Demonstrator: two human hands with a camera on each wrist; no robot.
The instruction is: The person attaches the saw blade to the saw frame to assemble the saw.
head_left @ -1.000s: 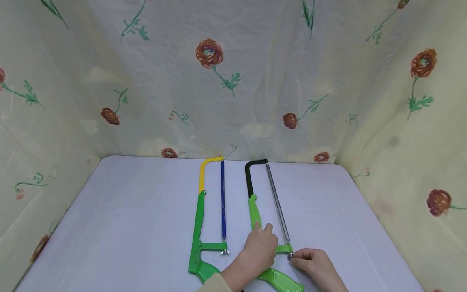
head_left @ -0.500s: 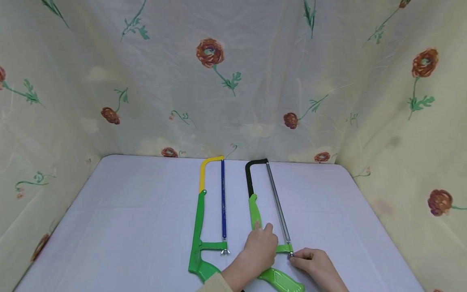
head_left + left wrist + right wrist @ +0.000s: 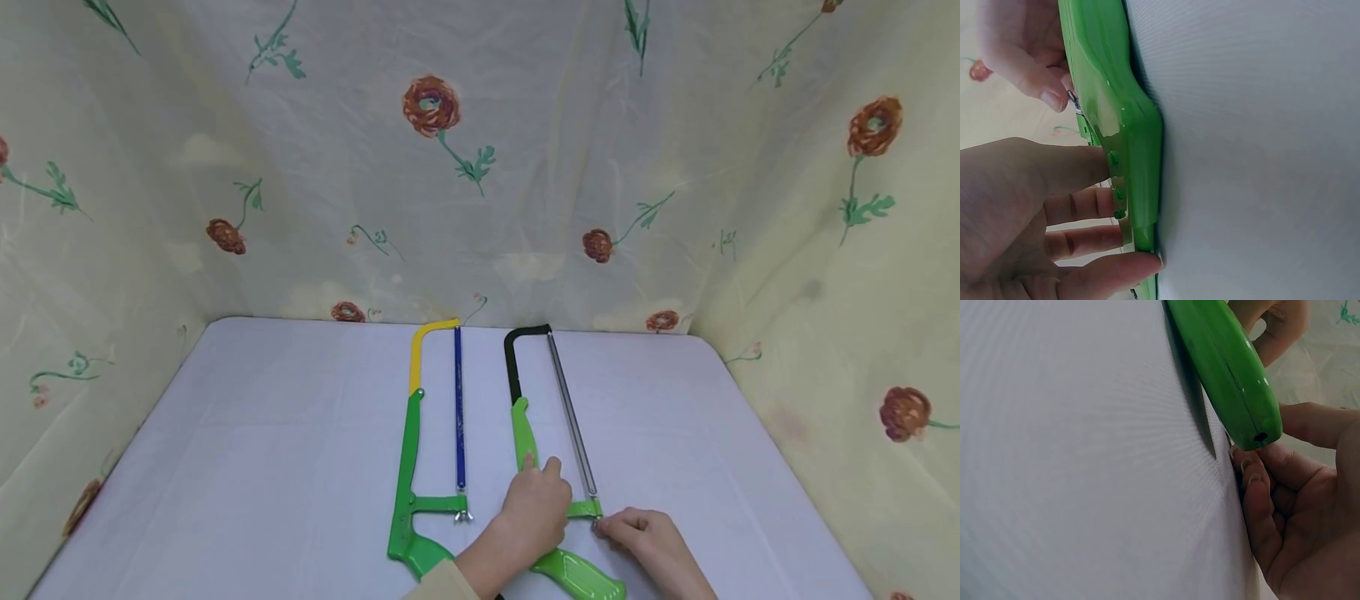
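Two hacksaws lie side by side on a table. On the black-framed hacksaw [image 3: 525, 392], the left hand [image 3: 534, 510] presses flat on its frame while the right hand [image 3: 648, 542] pinches the wing nut [image 3: 597, 523]; its blade [image 3: 570, 417] looks still mounted.

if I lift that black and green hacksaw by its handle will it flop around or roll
The hacksaw probably stays stiff: its frame looks like a rigid bar, with the blade strung straight across. It lies flat on the table, so rolling seems unlikely. The long frame may tip it forward. The glossy handle could be a bit slick.
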